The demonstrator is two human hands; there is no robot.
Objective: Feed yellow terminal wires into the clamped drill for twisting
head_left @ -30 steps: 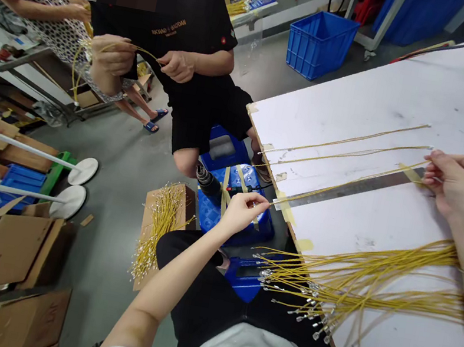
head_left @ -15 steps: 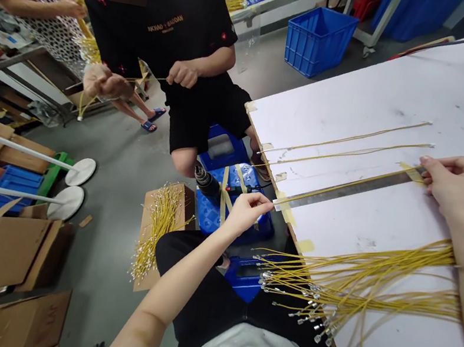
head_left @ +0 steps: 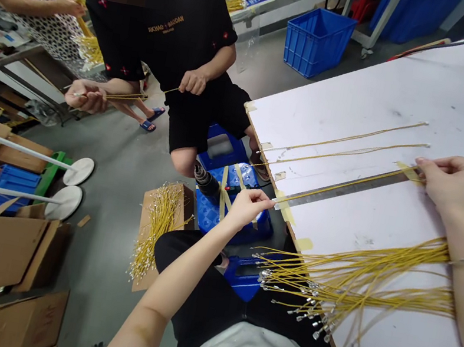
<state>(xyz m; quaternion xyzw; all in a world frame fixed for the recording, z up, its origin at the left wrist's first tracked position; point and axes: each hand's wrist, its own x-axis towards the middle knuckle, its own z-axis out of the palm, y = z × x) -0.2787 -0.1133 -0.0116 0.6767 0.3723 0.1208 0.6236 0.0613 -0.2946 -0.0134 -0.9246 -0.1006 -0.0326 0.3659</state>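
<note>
A yellow wire (head_left: 347, 184) is stretched straight along a metal ruler (head_left: 357, 188) taped to the white table (head_left: 460, 100). My left hand (head_left: 248, 207) pinches one end of the wire just off the table's edge. The other end is between the fingertips of my right hand (head_left: 458, 185), above the ruler's far end. Beyond the ruler lie two thin yellow wire leads (head_left: 355, 138). Under my right forearm, a thick bundle of yellow wires (head_left: 380, 271) with metal terminals hangs partly over the table edge.
Facing me, a co-worker in black (head_left: 157, 35) holds yellow wires. Between us stands a blue stool (head_left: 210, 217) with a heat gun (head_left: 206, 181) on it. A cardboard box (head_left: 150, 201) of wires sits beside it. A blue crate (head_left: 313, 44) and large cartons (head_left: 2, 253) are on the floor.
My hands keep the wire stretched along the ruler, almost unmoved. The co-worker's hands have shifted, with the wires now stretched out from their palm.
</note>
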